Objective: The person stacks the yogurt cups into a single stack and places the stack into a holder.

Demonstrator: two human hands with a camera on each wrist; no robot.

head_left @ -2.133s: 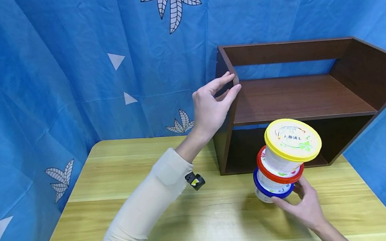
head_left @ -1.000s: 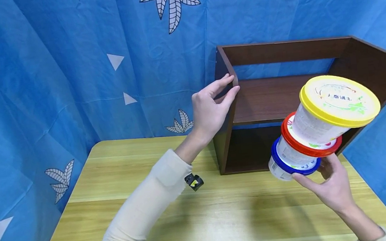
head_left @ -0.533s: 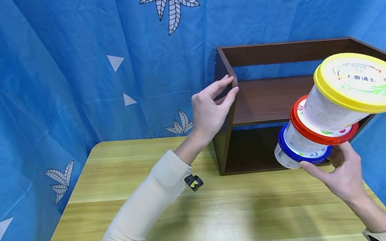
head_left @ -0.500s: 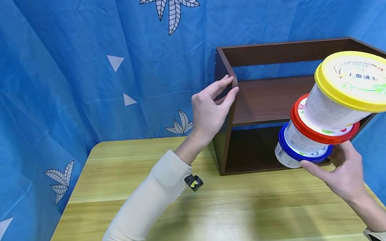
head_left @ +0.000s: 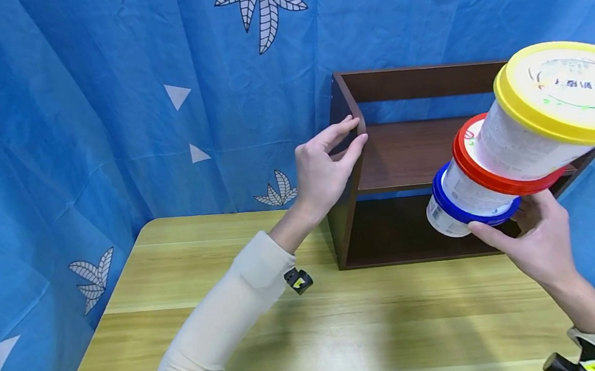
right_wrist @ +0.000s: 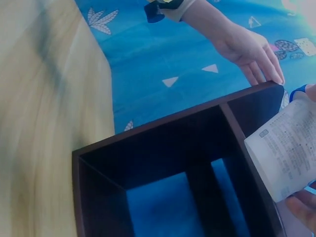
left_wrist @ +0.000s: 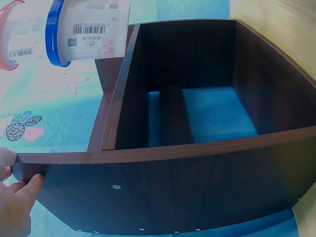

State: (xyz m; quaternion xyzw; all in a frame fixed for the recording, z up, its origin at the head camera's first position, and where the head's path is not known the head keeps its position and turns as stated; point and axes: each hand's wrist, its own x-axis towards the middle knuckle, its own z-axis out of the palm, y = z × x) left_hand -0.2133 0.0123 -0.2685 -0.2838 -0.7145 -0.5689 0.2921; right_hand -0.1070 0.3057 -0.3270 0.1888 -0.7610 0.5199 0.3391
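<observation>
My right hand (head_left: 540, 244) grips the lowest of three stacked white tubs, its thumb near the rim of the blue-lidded tub (head_left: 445, 218). On that one sits a red-lidded tub (head_left: 474, 185), and a larger yellow-lidded tub (head_left: 526, 137) tops the leaning stack. The stack is held in the air before the dark brown shelf (head_left: 413, 149), at about the height of its middle board. My left hand (head_left: 323, 167) pinches the front edge of the shelf's left side panel (left_wrist: 148, 192). In the right wrist view, the blue-lidded tub (right_wrist: 289, 148) partly covers the shelf's upper part.
The shelf stands at the back right of the wooden table (head_left: 176, 271) and has an upper and a lower compartment. Behind and beside the table hangs a blue curtain (head_left: 131, 106) with leaf prints. A wrist camera (head_left: 299, 280) sits at my left sleeve.
My right hand has lifted the stack of tubs from near the table, up and to the right, toward the upper compartment's height. My left hand stays on the side panel.
</observation>
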